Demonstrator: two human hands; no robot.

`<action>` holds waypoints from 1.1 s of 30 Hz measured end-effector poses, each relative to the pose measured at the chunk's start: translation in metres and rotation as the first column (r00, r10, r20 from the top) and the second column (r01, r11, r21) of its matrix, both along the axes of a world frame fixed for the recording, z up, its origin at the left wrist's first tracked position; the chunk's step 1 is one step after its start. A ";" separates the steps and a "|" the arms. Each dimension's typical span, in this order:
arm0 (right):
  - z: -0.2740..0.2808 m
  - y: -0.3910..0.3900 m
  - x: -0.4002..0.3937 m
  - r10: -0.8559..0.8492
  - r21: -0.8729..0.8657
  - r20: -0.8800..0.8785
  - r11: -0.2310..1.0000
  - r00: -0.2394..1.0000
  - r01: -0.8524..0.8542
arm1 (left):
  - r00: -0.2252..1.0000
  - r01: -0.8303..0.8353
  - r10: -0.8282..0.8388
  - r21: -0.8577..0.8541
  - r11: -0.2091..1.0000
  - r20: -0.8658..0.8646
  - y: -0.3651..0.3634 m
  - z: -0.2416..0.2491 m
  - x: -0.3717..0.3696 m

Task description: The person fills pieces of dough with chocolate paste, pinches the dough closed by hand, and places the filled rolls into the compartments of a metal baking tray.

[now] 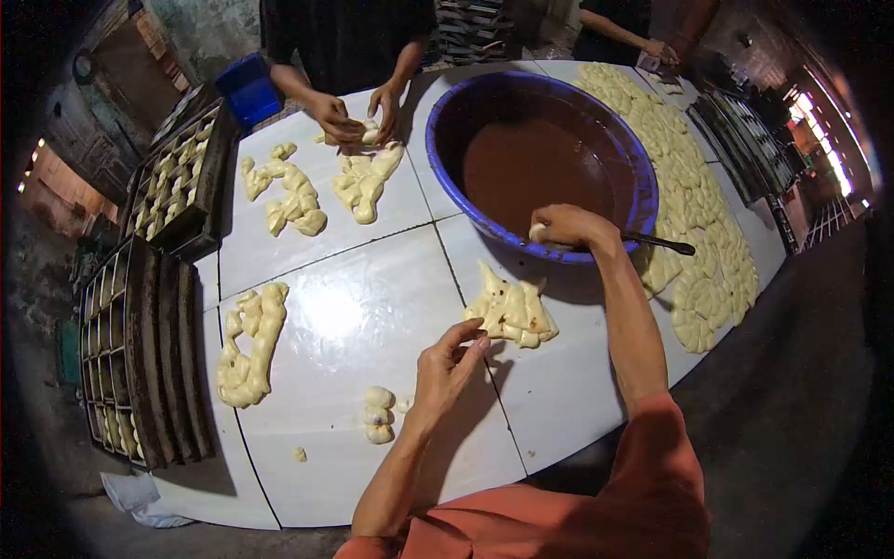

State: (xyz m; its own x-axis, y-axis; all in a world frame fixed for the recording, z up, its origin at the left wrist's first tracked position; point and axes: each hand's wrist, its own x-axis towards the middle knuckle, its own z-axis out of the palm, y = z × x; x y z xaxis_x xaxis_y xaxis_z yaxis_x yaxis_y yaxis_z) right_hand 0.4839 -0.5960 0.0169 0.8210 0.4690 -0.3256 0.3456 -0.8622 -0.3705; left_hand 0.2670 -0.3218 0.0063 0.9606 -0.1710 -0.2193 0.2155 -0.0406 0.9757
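Observation:
My left hand [449,365] is beside a flat lump of pale dough [514,315], its thumb and forefinger apart at the lump's left edge and nothing visible between them. My right hand [575,226] is over the near rim of a large blue tub [447,177] of brown filling [535,168]. Its fingers are curled around a small pale piece of dough [538,232], mostly hidden. A dark-handled utensil [663,244] lies across the tub's rim beside my right wrist. Small dough balls [378,415] sit left of my left forearm.
Across the white tiled table [372,270], a co-worker's hands [358,119] handle dough. More dough strips [253,345] lie at left. A wide mass of dough pieces [694,205] covers the right side. Stacked baking tins [121,354] line the left edge; dark trays [745,140] stand right.

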 end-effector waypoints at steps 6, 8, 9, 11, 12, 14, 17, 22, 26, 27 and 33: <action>0.064 0.016 -0.039 -0.226 0.429 -0.186 0.857 0.956 0.286 | 0.997 0.073 -0.072 0.017 0.997 -0.033 -0.005 0.008 0.002; 0.062 0.019 -0.047 -0.263 0.626 -0.201 0.706 0.944 0.330 | 0.994 0.111 -0.111 0.007 0.994 0.007 -0.011 0.009 0.004; 0.064 0.023 -0.054 -0.268 0.722 -0.281 0.574 0.921 0.387 | 0.994 0.110 -0.109 -0.077 0.991 0.016 -0.016 0.007 0.006; 0.074 0.036 -0.078 -0.230 0.828 -0.443 0.267 0.867 0.494 | 0.995 0.096 -0.092 -0.243 0.965 0.031 -0.025 0.002 0.007; 0.078 0.045 -0.091 -0.196 0.835 -0.497 0.157 0.846 0.527 | 0.991 0.134 -0.136 -0.219 0.966 0.004 -0.027 0.006 0.010; 0.061 0.062 -0.108 -0.103 0.838 -0.542 0.008 0.834 0.546 | 0.994 0.093 -0.110 -0.411 0.907 -0.017 -0.031 0.012 0.011; 0.046 0.096 -0.141 -0.083 0.783 -0.622 -0.101 0.779 0.614 | 0.988 0.021 -0.118 -0.686 0.727 -0.095 -0.027 0.012 0.005; 0.008 0.120 -0.178 0.050 0.738 -0.670 -0.068 0.741 0.672 | 0.967 -0.205 0.051 -0.649 0.733 -0.248 0.006 -0.017 -0.014; -0.001 0.144 -0.211 -0.150 0.873 -0.362 0.291 0.920 0.392 | 0.895 -0.442 0.310 -0.538 0.718 -0.321 0.034 -0.021 -0.024; -0.005 0.156 -0.217 -0.247 0.869 -0.133 0.437 0.960 0.233 | 0.895 -0.443 0.332 -0.514 0.735 -0.297 0.037 -0.023 -0.025; -0.021 0.184 -0.229 -0.383 0.734 0.366 0.679 0.848 -0.010 | 0.868 -0.489 0.473 -0.425 0.761 -0.152 0.033 -0.016 -0.035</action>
